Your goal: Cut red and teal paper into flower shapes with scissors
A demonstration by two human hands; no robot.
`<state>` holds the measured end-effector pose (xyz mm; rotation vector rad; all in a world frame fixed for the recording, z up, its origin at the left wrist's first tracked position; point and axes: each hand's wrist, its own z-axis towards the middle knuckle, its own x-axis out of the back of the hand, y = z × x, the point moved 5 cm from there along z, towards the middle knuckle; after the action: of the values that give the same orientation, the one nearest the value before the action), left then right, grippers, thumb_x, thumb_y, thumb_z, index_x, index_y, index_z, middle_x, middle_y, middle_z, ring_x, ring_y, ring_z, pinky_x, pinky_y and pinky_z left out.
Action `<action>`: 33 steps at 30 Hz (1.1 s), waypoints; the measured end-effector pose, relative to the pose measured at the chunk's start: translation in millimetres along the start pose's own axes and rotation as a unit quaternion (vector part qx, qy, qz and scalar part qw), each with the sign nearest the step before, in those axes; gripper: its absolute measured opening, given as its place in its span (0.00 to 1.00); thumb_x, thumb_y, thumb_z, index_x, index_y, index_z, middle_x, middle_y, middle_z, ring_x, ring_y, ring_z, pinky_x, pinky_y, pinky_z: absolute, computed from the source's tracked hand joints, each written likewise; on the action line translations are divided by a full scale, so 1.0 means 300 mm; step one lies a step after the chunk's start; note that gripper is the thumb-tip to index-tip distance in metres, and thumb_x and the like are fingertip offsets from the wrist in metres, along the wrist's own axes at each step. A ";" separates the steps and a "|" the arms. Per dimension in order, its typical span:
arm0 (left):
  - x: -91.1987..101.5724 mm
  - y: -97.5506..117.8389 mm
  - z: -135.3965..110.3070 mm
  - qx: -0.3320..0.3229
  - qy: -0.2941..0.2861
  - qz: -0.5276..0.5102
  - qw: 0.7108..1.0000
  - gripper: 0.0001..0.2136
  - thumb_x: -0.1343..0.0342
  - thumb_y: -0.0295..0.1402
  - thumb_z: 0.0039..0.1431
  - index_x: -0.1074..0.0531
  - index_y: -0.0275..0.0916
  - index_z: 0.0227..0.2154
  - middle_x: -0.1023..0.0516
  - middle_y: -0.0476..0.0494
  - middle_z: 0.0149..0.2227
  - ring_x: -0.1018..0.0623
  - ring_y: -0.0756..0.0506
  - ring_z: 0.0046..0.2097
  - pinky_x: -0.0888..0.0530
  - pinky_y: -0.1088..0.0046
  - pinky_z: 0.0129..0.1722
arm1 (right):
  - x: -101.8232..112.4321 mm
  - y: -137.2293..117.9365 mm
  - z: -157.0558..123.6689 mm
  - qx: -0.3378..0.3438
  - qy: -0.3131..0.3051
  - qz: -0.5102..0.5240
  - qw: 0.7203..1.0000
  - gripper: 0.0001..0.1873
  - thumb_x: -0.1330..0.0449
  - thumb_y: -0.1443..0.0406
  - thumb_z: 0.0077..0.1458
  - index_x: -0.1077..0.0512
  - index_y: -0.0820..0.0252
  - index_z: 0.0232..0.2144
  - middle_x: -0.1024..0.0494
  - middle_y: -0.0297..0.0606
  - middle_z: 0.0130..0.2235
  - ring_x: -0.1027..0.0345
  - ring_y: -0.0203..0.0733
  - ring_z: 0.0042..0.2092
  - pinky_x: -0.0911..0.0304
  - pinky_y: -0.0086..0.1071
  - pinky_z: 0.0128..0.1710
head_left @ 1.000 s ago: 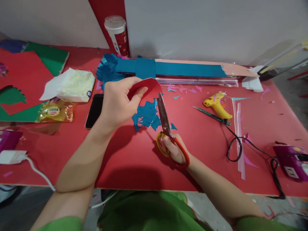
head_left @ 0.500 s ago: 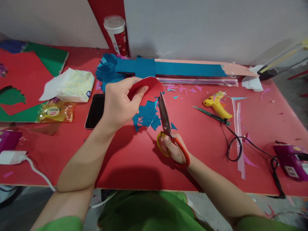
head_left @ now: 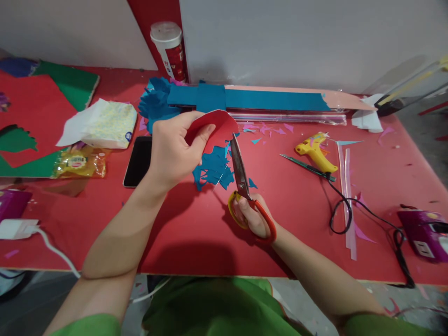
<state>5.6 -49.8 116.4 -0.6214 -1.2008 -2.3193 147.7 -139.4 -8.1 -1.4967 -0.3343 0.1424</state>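
My left hand (head_left: 182,144) pinches a curved piece of red paper (head_left: 222,128) between thumb and fingers, held above the table. In my right hand (head_left: 254,214) are scissors (head_left: 241,175) with one yellow and one red-orange handle loop. Their blades look closed and point up and away, with the tips beside the paper's right edge; whether they touch it I cannot tell. Blue paper scraps (head_left: 215,168) lie on the red table (head_left: 196,233) beyond and between my hands. A black phone (head_left: 137,163) is partly hidden behind my left hand.
On the right lie a yellow glue gun (head_left: 317,151), a green-handled tweezer-like tool (head_left: 308,167) and a black cord. Blue strips (head_left: 273,100) run along the back near a lidded cup (head_left: 170,51). At left are a tissue pack (head_left: 110,123) and red and green sheets (head_left: 45,107).
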 end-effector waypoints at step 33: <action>-0.005 -0.010 -0.010 0.000 0.004 -0.013 1.000 0.10 0.51 0.39 0.59 0.28 0.41 0.34 0.27 0.51 0.22 0.28 0.53 0.20 0.36 0.80 0.17 | -0.003 0.002 -0.007 -0.020 0.003 0.015 1.000 0.29 0.57 0.46 0.56 0.46 0.57 0.13 0.45 0.29 0.13 0.50 0.31 0.18 0.54 0.28 0.18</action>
<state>4.5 -50.4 112.0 -0.5995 -1.2127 -2.3410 147.4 -141.7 -8.8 -1.5412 -0.3120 0.1553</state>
